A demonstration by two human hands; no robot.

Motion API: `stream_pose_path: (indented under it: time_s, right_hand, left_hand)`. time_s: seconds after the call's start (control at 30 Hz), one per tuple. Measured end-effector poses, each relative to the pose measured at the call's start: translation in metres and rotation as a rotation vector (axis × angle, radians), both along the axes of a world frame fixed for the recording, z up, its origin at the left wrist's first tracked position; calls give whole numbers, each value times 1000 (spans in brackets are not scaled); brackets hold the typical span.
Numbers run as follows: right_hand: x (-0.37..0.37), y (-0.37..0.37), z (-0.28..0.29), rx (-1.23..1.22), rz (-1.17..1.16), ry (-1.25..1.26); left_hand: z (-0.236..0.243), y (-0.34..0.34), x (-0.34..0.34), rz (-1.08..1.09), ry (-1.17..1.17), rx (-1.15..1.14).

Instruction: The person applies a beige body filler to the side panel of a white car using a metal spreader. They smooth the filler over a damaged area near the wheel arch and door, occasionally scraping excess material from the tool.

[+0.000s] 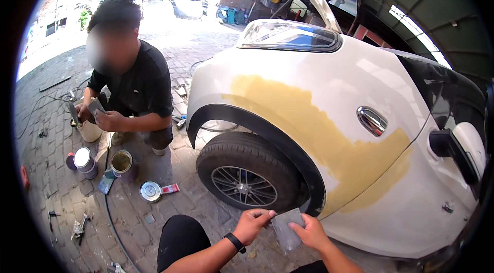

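Note:
In my right hand [310, 231] is a thin, flat grey sheet [286, 229], roughly rectangular, with the thumb pressed on its face. My left hand [253, 225], a black band on its wrist, has its fingers pinched together at the sheet's upper left corner. Both hands are low in front of me, beside the car's front wheel [242, 172]. A broad patch of yellow filler [319, 134] covers part of the white fender [288, 69] and crosses the seam onto the door. What lies behind the sheet is hidden.
At left a crouching person [136, 77] holds flat plates over a bucket [90, 131]. Near them stand a white-lidded can [85, 162] and an open can [123, 164]. A round lid [151, 191], a red-and-white tube [170, 188], a hose [110, 221] and tools [78, 229] lie on the paving.

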State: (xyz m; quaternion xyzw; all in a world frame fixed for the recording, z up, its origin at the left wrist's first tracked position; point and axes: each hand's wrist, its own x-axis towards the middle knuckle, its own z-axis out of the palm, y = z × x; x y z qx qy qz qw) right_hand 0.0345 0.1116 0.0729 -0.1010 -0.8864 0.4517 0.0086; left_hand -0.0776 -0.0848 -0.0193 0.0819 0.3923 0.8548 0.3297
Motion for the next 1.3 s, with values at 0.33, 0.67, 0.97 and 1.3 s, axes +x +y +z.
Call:
stream_pose_path:
  time_s: [0.33,0.67,0.97,1.3]
  right_hand:
    - [-22,-29,3,-252,-129,227]
    - [-85,-26,116,201,-60,391]
    - [-239,-43,270,327,-90,691]
    - [-333,-86,276,869,-252,613]
  left_hand:
    - [-7,2,5,-74,171,-34]
    - [3,-18,-15,143,-168,106]
    - [-18,11,2,101,172,-114]
    - [-8,7,0,72,287,-224]
